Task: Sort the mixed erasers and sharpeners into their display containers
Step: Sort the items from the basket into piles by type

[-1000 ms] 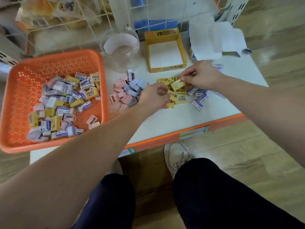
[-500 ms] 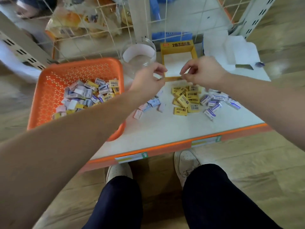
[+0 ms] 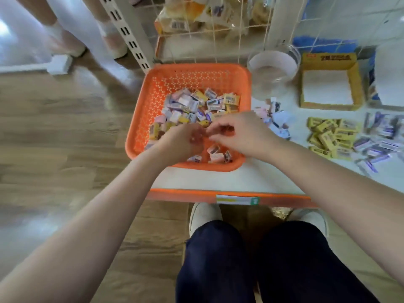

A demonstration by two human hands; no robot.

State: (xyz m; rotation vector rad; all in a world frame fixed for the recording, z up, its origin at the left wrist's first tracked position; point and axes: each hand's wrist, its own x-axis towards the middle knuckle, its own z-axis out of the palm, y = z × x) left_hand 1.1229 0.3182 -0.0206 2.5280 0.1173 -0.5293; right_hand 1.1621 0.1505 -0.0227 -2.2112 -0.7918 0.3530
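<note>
We are holding our left hand (image 3: 185, 138) and right hand (image 3: 240, 132) side by side over the near part of an orange basket (image 3: 196, 72), a rounded-square plastic tray with perforated walls and floor. Both hands are curling their fingers inward with the tips almost meeting, and blur is keeping us from telling whether they are pinching anything. Under them the mixed erasers and sharpeners (image 3: 196, 106) are lying in a loose heap of small yellow, pink, white and purple blocks.

The basket is sitting on a smooth white shelf (image 3: 218, 180) with an orange front edge. Just to its right a clear round jar (image 3: 273, 68) is standing, and beyond that a shallow yellow cardboard box (image 3: 356, 84) is showing a white floor. Three loose piles are lying apart on the shelf: pink and pale blocks (image 3: 275, 121) nearest the basket, then yellow wrapped blocks (image 3: 330, 136), then purple-and-white ones (image 3: 380, 141).
</note>
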